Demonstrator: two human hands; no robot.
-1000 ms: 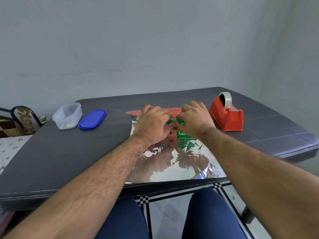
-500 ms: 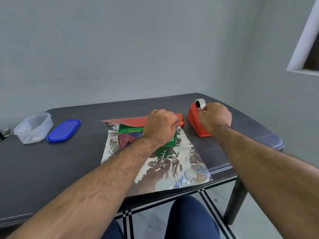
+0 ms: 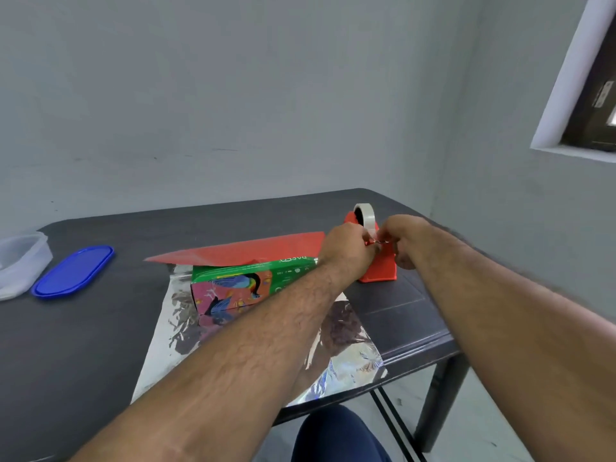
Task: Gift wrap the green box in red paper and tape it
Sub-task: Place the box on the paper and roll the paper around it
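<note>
My box is green on top, with a pink side printed with blue birds. The paper under it is red on its far flap and shiny silver toward me. The tape dispenser is red, its roll whitish. The lid is blue, the table dark grey.

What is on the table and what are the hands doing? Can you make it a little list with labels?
box: green box lying on the paper, uncovered
paper: red paper, silver side up, red flap behind the box
dispenser: red tape dispenser right of the box
left hand: left hand at the dispenser, pinching the tape
right hand: right hand pinching the tape too
far left: blue lid beside a clear tub
table: dark table
</note>
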